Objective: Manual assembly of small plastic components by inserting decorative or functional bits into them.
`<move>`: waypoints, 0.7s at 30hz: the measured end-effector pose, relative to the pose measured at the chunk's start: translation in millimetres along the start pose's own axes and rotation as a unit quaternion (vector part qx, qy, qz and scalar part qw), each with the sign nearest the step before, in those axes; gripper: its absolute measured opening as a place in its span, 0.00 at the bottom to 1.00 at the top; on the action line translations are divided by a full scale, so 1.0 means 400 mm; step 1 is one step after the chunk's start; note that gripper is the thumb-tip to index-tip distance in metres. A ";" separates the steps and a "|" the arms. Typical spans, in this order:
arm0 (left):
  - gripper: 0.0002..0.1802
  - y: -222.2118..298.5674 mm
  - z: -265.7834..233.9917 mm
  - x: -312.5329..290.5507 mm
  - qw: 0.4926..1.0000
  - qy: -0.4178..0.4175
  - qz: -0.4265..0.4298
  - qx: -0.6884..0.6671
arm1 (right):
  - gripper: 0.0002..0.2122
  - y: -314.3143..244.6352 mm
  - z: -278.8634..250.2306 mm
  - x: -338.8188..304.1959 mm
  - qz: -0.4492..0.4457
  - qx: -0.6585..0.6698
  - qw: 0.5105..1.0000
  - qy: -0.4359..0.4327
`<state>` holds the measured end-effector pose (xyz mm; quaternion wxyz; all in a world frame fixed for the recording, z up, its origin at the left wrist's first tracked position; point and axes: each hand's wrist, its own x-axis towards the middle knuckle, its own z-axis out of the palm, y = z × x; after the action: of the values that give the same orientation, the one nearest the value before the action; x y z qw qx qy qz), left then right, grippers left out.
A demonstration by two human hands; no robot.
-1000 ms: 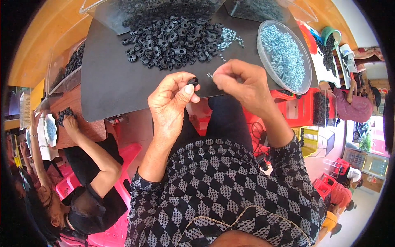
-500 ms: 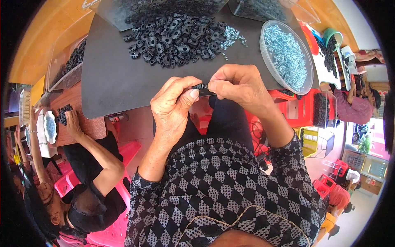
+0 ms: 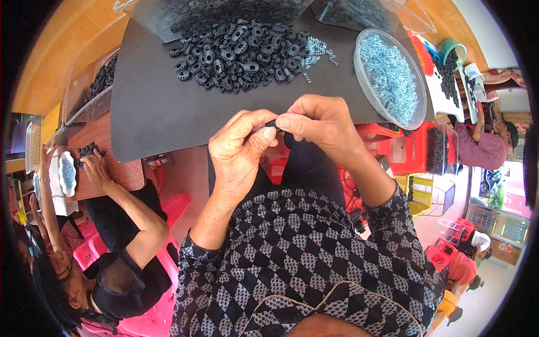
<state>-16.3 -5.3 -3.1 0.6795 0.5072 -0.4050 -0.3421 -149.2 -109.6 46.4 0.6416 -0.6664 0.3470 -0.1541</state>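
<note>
Just off the front edge of the dark table, my left hand (image 3: 236, 149) pinches a small black plastic part (image 3: 271, 123) between thumb and fingers. The part is mostly covered by the fingertips. My right hand (image 3: 323, 124) is closed too, its thumb and forefinger pressed against the right end of the part. Whether the spring is inside the part or under the right fingertips I cannot tell. Beyond my hands lies a heap of black plastic parts (image 3: 236, 56) with oval holes. Some loose metal springs (image 3: 315, 50) lie at the heap's right side.
A round clear tub (image 3: 359, 73) full of springs sits on the right of the dark tabletop (image 3: 151, 106). Clear bins (image 3: 163, 19) stand along the far edge. At left, a co-worker's hand (image 3: 96, 170) touches black parts on a brown table (image 3: 120, 168). A red stool (image 3: 412, 151) is at right.
My hands have come closer together. The spring that showed between them at the end of the black part is now out of sight. The co-worker's hand at left has shifted slightly.
</note>
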 end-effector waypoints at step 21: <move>0.10 -0.005 -0.005 0.006 0.983 0.048 -0.076 -0.158 | 0.08 0.101 -0.027 0.130 -0.365 -0.463 0.755 0.289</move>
<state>-13.5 -7.0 -4.9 0.7414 0.4387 -0.2731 -0.4282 -129.9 -149.4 -3.8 0.0194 -0.8819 0.2750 -0.3823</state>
